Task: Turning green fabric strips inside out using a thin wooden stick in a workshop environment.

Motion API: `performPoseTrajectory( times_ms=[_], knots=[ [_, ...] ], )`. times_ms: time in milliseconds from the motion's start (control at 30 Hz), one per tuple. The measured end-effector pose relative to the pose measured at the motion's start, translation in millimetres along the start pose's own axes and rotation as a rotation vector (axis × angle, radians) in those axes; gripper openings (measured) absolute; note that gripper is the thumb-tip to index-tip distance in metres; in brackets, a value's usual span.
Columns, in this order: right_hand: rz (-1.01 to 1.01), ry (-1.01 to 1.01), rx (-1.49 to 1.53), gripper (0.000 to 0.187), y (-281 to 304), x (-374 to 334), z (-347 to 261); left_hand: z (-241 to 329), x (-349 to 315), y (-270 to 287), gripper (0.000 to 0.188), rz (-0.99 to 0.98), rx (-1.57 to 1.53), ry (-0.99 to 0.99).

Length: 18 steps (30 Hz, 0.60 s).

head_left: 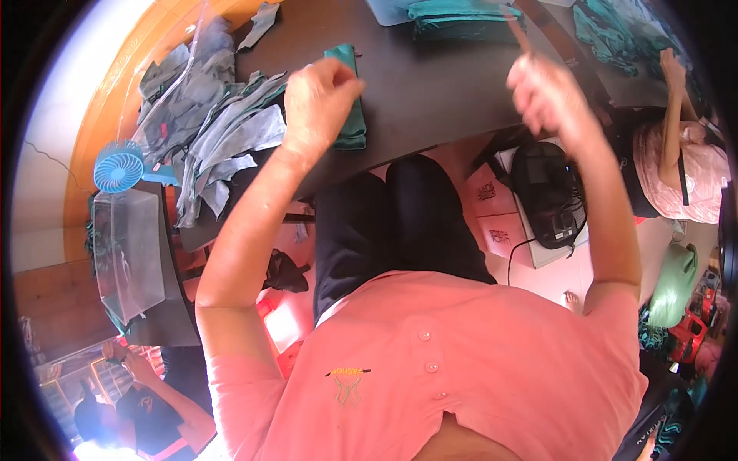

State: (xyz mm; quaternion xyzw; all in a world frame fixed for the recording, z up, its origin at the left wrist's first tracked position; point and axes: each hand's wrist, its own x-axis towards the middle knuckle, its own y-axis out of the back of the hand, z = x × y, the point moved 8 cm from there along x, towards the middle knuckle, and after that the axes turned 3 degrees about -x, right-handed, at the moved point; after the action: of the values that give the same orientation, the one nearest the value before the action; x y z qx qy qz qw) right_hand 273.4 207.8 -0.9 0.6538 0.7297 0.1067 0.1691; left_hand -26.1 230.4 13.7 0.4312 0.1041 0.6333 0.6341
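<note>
My left hand (319,104) is raised over the dark table, its fingers curled and pressed together. Whatever they may pinch is hidden. Beside and partly behind that hand, a narrow folded teal cloth (354,127) lies near the table's front edge. Toward the right, my right hand (550,96) is up in the air, closed and blurred by motion. A thin brownish stick-like thing (518,31) juts upward from its fingers, too smeared to name. Beyond it, at the far edge, sits a stack of folded teal cloths (461,21).
Grey-green fabric strips (231,131) heap on the left of the dark table (430,92), beside a small blue fan (119,167) and a clear plastic box (132,253). A black bag (542,192) sits below right. Co-workers sit at right (680,165) and lower left (146,407).
</note>
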Motion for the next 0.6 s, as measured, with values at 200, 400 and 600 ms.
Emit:
performPoseTrajectory(
  times_ms=[200,400,600],
  knots=[
    [-0.367,-0.379,0.705,0.048,-150.6,-100.1,57.3,-16.0,-39.3,-1.6,0.022,-0.145,-0.102,0.134],
    [-0.445,-0.42,1.05,0.036,-202.1,-136.0,74.3,6.0,-25.2,-10.2,0.02,-0.176,0.334,-0.165],
    [-0.305,-0.253,1.089,0.03,-182.2,-123.6,77.1,-29.7,-1.7,-2.2,0.013,-0.349,0.075,-0.096]
  ],
)
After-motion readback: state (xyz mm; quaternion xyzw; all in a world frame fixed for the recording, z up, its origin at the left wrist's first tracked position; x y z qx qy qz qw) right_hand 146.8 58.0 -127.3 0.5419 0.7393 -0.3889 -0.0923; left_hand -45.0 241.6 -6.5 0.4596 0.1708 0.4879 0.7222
